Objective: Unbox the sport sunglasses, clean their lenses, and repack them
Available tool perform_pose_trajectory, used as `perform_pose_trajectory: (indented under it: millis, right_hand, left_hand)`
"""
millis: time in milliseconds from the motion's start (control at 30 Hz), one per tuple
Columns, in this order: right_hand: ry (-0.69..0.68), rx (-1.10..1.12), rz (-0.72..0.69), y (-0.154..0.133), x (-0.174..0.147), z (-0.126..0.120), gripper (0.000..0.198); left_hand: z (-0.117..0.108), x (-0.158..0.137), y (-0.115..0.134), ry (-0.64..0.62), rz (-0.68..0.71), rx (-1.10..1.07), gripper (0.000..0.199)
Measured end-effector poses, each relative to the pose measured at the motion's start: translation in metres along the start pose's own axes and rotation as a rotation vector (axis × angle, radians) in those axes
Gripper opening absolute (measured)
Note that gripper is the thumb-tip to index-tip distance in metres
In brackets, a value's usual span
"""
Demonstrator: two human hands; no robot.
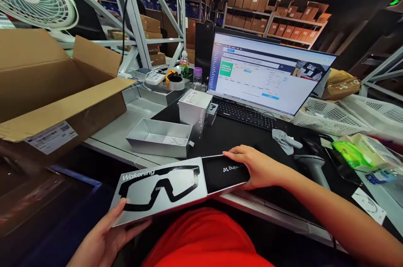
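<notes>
1. Black-topped desk [242, 143]; box sleeve [160, 189] and inner box [217, 176] held at its near edge.
2. One long axis, left to right, rising rightward; inner box juts from sleeve's right end.
3. Left hand [108, 233] pinches sleeve's left end; right hand [260, 168] clasps inner box's right.

Silver "Wakening" box sleeve [160, 192], glasses print [162, 183] facing up, black-topped inner tray [224, 173] partly outside
</notes>
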State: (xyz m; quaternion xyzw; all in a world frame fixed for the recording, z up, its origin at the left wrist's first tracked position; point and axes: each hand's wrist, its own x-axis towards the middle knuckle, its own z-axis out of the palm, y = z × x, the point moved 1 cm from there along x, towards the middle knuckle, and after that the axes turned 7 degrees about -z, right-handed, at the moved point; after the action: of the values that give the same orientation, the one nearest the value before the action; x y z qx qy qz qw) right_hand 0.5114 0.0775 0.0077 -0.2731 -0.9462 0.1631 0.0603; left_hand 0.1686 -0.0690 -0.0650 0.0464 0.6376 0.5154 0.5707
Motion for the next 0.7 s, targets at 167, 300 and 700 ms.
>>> perform_pose_trajectory:
  millis: [167,300,700]
  right_hand:
    - [-0.032,0.010,0.011,0.015,0.012,0.000,0.103]
    - [0.004,0.037,-0.008,0.013,0.017,0.004,0.102]
    - [0.335,0.368,0.150,0.016,-0.006,0.039,0.098]
  left_hand:
    - [-0.006,0.015,-0.006,-0.075,-0.041,0.003,0.081]
    - [-0.010,0.025,-0.007,-0.142,-0.077,0.021,0.084]
    - [0.003,0.041,-0.011,-0.294,-0.075,0.137,0.097]
